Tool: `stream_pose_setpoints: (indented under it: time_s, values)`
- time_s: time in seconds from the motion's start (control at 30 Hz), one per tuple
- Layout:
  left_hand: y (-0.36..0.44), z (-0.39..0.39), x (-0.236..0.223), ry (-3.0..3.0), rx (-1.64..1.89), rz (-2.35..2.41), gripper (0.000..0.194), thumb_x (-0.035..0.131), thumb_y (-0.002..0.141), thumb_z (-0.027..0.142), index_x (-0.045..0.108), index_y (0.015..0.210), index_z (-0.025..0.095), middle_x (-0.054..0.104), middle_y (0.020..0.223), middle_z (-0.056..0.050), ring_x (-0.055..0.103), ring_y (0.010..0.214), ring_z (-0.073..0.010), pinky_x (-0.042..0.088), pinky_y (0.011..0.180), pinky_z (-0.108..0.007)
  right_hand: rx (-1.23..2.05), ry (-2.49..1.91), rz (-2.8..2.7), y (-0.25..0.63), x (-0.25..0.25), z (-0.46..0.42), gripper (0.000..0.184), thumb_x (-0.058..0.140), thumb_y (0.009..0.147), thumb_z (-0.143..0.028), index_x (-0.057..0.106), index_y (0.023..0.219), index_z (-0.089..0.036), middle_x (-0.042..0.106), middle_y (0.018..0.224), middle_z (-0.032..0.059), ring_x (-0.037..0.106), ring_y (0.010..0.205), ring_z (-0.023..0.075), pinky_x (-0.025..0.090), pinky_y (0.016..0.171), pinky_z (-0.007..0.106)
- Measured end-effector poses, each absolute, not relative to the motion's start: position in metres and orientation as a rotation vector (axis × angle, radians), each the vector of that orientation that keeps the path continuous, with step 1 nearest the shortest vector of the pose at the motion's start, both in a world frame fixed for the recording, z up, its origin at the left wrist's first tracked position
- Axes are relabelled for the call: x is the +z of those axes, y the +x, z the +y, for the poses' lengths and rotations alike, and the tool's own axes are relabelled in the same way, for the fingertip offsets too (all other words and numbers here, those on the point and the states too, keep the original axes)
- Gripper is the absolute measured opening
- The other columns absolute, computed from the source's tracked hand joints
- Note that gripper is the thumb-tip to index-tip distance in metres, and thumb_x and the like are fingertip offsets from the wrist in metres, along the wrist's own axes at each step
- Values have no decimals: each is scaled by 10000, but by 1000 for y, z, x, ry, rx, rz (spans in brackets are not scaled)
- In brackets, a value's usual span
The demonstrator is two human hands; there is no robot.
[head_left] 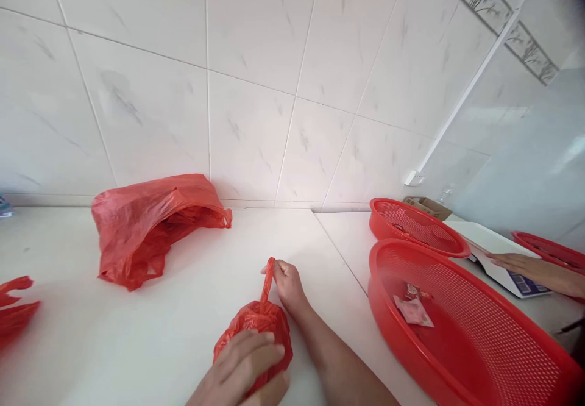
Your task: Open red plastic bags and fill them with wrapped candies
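A filled red plastic bag (pixel 261 318) rests on the white table in front of me, its top twisted into a thin neck. My right hand (pixel 287 281) is closed on that twisted neck, pinching it between thumb and fingers. My left hand (pixel 249 363) is over the near side of the bag, its fingers stretched out and slightly apart; motion blurs it a little. Whether the left fingertips press on the plastic I cannot tell. What the bag contains is hidden.
A large red plastic basket (pixel 397 339) with small packets (pixel 414 310) stands to the right, a second red basket (pixel 375 218) behind it. Farther right, another person's hand (pixel 512 263) is at a white scale (pixel 525 284). Loose red bags (pixel 132 223) lie left.
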State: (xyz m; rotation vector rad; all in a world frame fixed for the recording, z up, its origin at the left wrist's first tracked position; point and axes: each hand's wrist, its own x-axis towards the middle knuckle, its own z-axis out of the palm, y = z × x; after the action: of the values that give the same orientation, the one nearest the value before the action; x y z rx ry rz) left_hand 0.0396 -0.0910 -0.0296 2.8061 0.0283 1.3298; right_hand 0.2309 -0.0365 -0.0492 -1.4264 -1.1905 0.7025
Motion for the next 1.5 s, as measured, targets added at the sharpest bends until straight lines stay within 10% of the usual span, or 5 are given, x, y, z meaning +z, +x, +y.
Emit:
stream_pose_setpoints:
  time_s: [0.23,0.5,0.8,1.0,1.5]
  values:
    - [33,-82,-37,2858,1105,676,820,719,722,404,338,1416,192,324,1479,-205,381,1305,-380,410,1002,-540,711,-1387,-1256,233,-50,-36,408,398,882,-461,639,697,-189,639,713,17,564,712,162,423,693,265]
    - [2,-80,11,2288,699,929,359,502,867,195,586,1191,324,669,933,-5,651,810,-156,520,734,-246,787,-1343,-1311,241,-52,-41,375,411,853,-480,653,837,-193,597,780,25,562,845,205,395,831,313]
    - [-147,-42,62,1967,1527,1874,344,444,882,320,570,1193,243,632,1187,-43,586,1081,-239,463,936,-378,829,-1620,-1367,245,-62,-36,521,392,815,-657,665,905,-222,634,904,50,551,995,252,400,808,310]
    - [-216,-34,21,2083,906,2352,719,641,725,462,409,1379,276,306,1495,-138,257,1340,-453,345,956,-631,729,-1719,-1451,237,-60,-35,436,399,840,-586,651,894,-234,668,912,45,605,932,246,452,751,310]
    - [-139,-19,8,2727,1187,1700,383,513,880,285,509,1264,290,429,1420,-93,453,1266,-271,442,984,-437,216,-1291,-1946,19,-60,45,582,442,774,-54,448,1346,-160,470,1383,134,417,1273,271,363,999,416]
